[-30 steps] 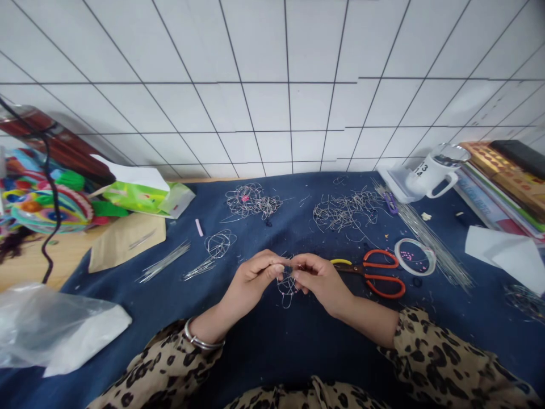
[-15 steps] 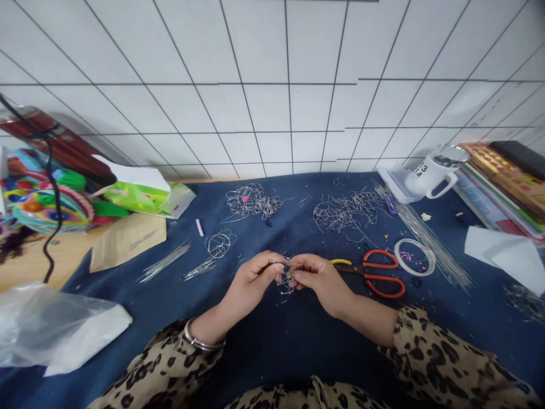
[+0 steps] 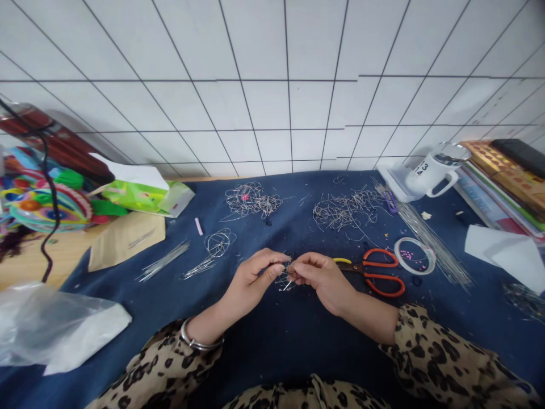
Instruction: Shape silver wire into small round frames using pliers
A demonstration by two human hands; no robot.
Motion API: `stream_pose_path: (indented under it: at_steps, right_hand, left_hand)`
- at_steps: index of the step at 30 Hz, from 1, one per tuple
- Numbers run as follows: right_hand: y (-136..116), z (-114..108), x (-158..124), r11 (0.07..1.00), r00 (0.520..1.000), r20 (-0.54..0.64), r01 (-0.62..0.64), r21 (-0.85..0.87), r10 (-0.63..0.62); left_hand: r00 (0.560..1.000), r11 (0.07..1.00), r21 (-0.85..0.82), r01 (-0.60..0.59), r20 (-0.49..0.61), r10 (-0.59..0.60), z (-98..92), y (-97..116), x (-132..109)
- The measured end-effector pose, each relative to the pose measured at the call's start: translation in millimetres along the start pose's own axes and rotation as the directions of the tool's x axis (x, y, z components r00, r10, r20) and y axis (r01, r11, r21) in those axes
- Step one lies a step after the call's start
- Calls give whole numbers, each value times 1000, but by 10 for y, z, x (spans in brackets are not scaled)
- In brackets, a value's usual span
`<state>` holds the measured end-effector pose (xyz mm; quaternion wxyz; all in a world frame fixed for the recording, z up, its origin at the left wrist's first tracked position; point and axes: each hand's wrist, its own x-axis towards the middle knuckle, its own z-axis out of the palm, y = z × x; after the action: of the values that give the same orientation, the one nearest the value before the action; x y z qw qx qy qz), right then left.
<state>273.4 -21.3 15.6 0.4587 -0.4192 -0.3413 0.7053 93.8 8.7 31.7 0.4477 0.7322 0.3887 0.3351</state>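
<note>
Over the dark blue cloth, a small piece of looped silver wire with pink beads (image 3: 284, 282) is between my two hands. My left hand (image 3: 255, 278) has its thumb and fingertips closed at the wire's left upper side. From the right, my right hand (image 3: 321, 278) pinches the wire, its other fingers curled in. The fingertips partly hide the wire piece. Beside my right hand lie scissors with orange handles (image 3: 385, 272) and, partly behind the fingers, a yellow-handled tool (image 3: 342, 261). A loose wire coil (image 3: 219, 243) rests beyond my left hand.
Wire tangles (image 3: 347, 210) and a second heap with a pink bead cluster (image 3: 251, 200) lie toward the tiled wall. A round lid of pink beads (image 3: 395, 258), long straight wires (image 3: 434, 250) and a white mug (image 3: 438, 170) are at right. At left lies a plastic bag (image 3: 63, 326).
My fingertips have drawn slightly apart, my right fingers turning lower at the wire. The beaded wire piece has tilted and sits a little higher. The view has shifted slightly.
</note>
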Motion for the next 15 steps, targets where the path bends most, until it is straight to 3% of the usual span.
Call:
stream_pose_path:
  at_steps: [5, 15]
  right_hand:
    - [-11, 19, -8, 989, 991, 22, 135, -53, -134]
    - [-11, -52, -9, 895, 946, 71, 323, -306, -317]
  left_hand:
    - [994, 995, -84, 52, -93, -60, 13, -25, -7]
    - [984, 932, -323, 163, -13, -176, 23, -19, 4]
